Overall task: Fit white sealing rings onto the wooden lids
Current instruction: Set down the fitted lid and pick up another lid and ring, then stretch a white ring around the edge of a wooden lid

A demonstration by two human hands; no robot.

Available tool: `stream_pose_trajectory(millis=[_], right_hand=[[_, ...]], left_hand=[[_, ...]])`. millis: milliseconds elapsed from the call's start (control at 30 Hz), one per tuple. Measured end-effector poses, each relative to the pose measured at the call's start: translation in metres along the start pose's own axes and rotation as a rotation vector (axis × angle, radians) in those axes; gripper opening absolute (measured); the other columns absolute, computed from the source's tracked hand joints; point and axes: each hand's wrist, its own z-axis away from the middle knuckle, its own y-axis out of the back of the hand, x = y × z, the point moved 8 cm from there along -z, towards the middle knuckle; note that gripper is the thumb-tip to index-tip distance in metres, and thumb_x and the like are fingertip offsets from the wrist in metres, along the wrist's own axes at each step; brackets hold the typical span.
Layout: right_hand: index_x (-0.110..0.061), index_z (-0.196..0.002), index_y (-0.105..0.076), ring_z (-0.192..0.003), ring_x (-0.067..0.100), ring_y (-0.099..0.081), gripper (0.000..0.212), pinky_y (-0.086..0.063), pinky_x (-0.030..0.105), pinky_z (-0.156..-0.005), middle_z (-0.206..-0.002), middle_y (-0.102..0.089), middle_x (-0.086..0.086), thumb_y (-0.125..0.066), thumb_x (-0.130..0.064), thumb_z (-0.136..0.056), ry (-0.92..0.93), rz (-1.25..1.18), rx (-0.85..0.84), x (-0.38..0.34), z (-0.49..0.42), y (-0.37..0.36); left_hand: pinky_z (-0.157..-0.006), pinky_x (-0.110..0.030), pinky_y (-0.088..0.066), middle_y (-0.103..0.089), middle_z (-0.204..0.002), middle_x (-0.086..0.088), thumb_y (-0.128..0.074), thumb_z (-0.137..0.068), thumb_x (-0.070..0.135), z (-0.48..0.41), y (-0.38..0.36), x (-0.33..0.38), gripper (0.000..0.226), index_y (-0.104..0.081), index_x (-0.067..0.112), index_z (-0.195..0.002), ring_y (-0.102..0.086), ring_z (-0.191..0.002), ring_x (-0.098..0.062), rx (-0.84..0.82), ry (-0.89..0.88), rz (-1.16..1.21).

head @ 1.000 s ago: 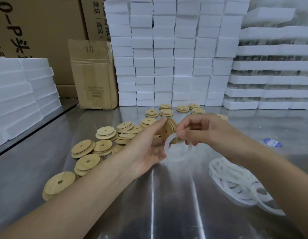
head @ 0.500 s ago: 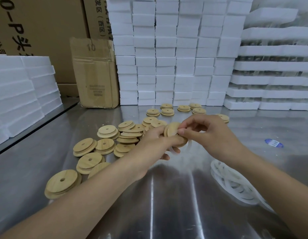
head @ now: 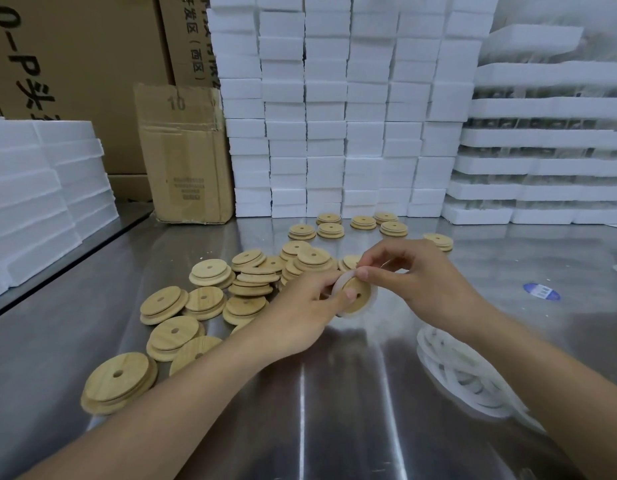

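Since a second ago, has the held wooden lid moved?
Yes. The held lid has come toward the camera, away from the loose lids on the table, turned face-on, and now sits inside the white ring.

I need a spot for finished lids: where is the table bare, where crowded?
Bare: the near middle of the table, bordered by the loose lids on the left and the ring pile on the right; also the strip between the loose lids and the left foam stack. Crowded: from the loose lids back to the foam wall.

Left hand [head: 300, 317], right hand [head: 421, 285], fingers [head: 363, 271] curled.
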Motion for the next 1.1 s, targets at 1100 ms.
stream_pose_trajectory(millis=[1100], right_hand=[[-0.021,-0.086,-0.076,-0.073,0.004,-0.063,0.014,-0.042,0.005,-0.062,-0.077,-0.072,-0.006,-0.071,-0.02,-0.099,-0.184,-0.164,-0.018,0.008,0.001,0.002]], left_hand=[[-0.064,-0.015,-0.051,-0.083,-0.098,-0.002,-0.078,-0.096,0.02,-0.004,0.05,-0.005,0.012,-0.079,0.02,-0.107,-0.072,-0.081,-0.006,0.321,0.035,0.358]])
